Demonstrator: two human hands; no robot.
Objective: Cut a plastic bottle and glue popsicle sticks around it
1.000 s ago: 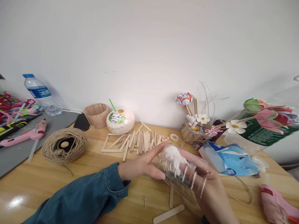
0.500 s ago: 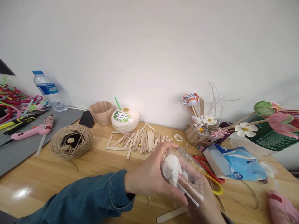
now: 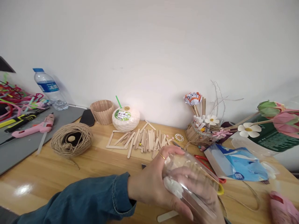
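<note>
In front of me my left hand (image 3: 157, 183), with a ring on one finger, is wrapped round the closed end of a clear plastic container (image 3: 178, 161), perhaps a cut bottle or cup. It lies tilted on its side in the air above the table. Through its wall I see the fingers of my right hand (image 3: 198, 183), seemingly inside it. They press a crumpled white tissue (image 3: 174, 187) against the inner side near the closed end. The wrist of the right hand runs off the lower edge.
Wooden sticks (image 3: 149, 140) lie behind my hands, with a coconut (image 3: 126, 119) and stick basket (image 3: 102, 112) beyond. Twine (image 3: 72, 140) and a pink glue gun (image 3: 35, 129) are left. Scissors (image 3: 220, 189), a tissue pack (image 3: 243, 165) and flowers (image 3: 249, 129) stand right.
The tissue and the right fingers have moved lower inside the clear container. Its closed end has turned slightly, and the left hand keeps its hold.
</note>
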